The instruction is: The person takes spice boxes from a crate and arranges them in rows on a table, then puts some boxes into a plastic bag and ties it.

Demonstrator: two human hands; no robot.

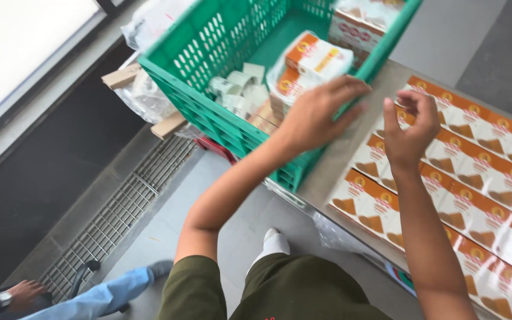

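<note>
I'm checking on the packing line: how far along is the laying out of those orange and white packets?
Done: rows of orange and white packets already cover much of the table. In hand: the left hand rests at the rim of the green crate, and the empty right hand hovers over the rows. Left: wrapped bundles and small rolls remain in the crate.

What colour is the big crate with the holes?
Green crate, seen best in the head view.
</note>
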